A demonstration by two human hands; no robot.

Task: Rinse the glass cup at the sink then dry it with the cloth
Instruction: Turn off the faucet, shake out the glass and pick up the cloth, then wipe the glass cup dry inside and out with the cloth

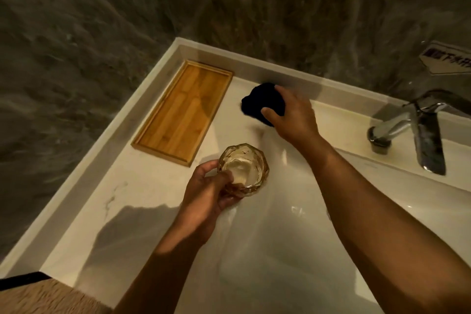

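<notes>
At the rim of the white sink point(280, 250), above its left edge: glass cup point(243, 169), amber-tinted and faceted, mouth up, clamped in the grip of the left hand point(207, 195), thumb across the near rim, fingers wrapped under the base. Nothing discernible inside the cup. Farther back on the pale worktop point(142, 194), near the raised back ledge: dark cloth point(262, 102), bunched into a lump, right hand point(290, 116) laid over it, thumb and fingers closed on its right side. Cloth and cup well apart, bare worktop between them. Left of the cloth, clear of both hands: wooden tray point(183, 112), rectangular, shallow-lipped, lying at an angle, empty. To the right, behind the basin: chrome faucet point(415, 127), spout aimed left over the sink, long lever handle pointing toward the camera; no water seen running. Right forearm crossing over the basin between faucet and cup. On the mottled grey wall, upper right: sticker point(448, 58) with purple writing, too blurred to read. Bottom left corner: fuzzy beige mat point(38, 298) beyond the worktop's edge.
</notes>
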